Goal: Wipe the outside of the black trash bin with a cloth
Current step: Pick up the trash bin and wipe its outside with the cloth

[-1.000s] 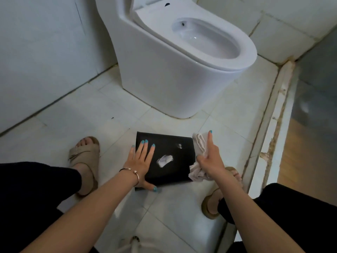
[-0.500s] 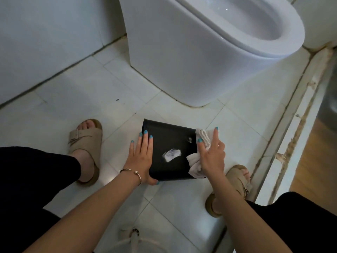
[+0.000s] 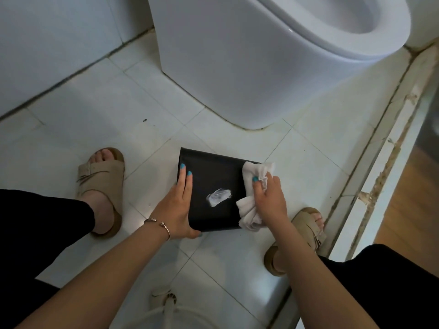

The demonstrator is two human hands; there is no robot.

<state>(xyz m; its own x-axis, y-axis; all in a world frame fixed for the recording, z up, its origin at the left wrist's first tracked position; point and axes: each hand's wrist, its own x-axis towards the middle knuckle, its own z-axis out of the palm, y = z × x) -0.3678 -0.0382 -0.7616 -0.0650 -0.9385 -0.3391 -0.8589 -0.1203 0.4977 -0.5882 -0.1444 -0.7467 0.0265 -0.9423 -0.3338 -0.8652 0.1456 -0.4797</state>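
Note:
The black trash bin (image 3: pixel 213 176) lies on its side on the white tiled floor in front of the toilet. A white smear (image 3: pixel 218 197) marks its upward face. My left hand (image 3: pixel 179 205) lies flat along the bin's left edge, fingers straight and thumb hooked under the near edge, holding it steady. My right hand (image 3: pixel 269 198) is closed on a crumpled white cloth (image 3: pixel 251 210), which presses against the bin's right edge.
The white toilet (image 3: pixel 249 67) stands just beyond the bin. My feet in beige sandals (image 3: pixel 102 181) flank the bin, with the right sandal (image 3: pixel 306 224) close to my right hand. A raised, stained door threshold (image 3: pixel 380 167) runs along the right. A white hose fitting (image 3: pixel 166 302) lies near the bottom.
The view has come closer and tilted down. My right hand has closed around the cloth and slid along the bin's right edge. My left hand has stayed on the left edge.

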